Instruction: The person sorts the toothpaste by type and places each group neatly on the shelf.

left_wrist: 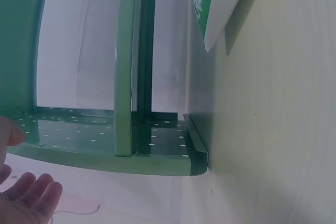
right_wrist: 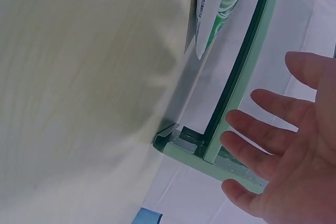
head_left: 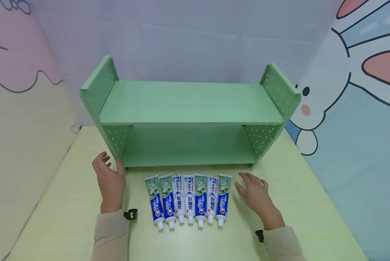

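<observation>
Basically, left hand (head_left: pixel 110 183) and right hand (head_left: pixel 256 194) hover loosely spread, empty, near green shelf (head_left: pixel 188 103), toothpaste tubes (head_left: pixel 189 199) before it cropped in wrist views, whole in head's.

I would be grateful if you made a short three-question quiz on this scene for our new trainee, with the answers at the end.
1. Count: how many toothpaste tubes lie in the row on the table in front of the green shelf?
2. True or false: the right hand is holding none of the tubes.
3. Multiple choice: which way do the tubes' white caps point?
a) Toward the shelf
b) Away from the shelf
c) Straight up

Key:
1. Seven
2. True; it is empty, to the right of the row.
3. b
</observation>
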{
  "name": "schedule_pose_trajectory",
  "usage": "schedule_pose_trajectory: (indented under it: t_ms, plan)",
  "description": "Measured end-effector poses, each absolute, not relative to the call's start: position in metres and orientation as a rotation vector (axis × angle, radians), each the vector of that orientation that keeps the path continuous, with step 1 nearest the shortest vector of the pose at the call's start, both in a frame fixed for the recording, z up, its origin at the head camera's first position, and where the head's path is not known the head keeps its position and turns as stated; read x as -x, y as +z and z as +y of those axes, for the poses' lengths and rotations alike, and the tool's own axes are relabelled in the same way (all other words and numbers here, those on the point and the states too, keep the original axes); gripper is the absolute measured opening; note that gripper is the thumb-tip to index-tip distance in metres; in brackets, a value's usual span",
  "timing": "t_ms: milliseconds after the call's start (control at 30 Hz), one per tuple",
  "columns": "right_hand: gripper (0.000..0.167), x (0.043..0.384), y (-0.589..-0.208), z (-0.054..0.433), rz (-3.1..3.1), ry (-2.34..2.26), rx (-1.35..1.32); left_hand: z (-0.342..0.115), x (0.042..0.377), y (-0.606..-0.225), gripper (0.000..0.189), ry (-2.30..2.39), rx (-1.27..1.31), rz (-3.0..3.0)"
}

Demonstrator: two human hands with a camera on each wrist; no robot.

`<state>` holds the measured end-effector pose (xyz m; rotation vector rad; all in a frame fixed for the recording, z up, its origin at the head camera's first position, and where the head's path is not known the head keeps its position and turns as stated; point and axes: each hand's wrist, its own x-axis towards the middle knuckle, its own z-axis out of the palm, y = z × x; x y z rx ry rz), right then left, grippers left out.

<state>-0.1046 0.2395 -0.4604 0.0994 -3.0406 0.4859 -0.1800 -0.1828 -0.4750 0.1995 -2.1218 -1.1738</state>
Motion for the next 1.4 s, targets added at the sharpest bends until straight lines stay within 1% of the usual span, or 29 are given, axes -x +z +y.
schedule_pose_trajectory:
  t_ms: [400, 567, 1033, 1233, 1400]
  plan:
    - [0.045, 0.100, -0.464, 0.226, -3.126, 0.605, -0.011, -0.187, 0.189, -0.477, 0.046, -1.315, -0.242, -2.153]
    - [0.046, 0.101, -0.463, 0.220, -3.160, 0.741, 0.004, -0.186, 0.192, -0.480, 0.045, -1.342, -0.238, -2.184]
    - [0.046, 0.102, -0.466, 0.204, -3.239, 0.830, 0.093, -0.186, 0.194, -0.479, 0.042, -1.313, -0.239, -2.277]
    - [0.048, 0.100, -0.468, 0.198, -3.261, 0.819, 0.119, -0.185, 0.195, -0.476, 0.040, -1.301, -0.261, -2.295]
    - [0.053, 0.099, -0.471, 0.192, -3.278, 0.828, 0.191, -0.187, 0.194, -0.477, 0.041, -1.302, -0.281, -2.304]
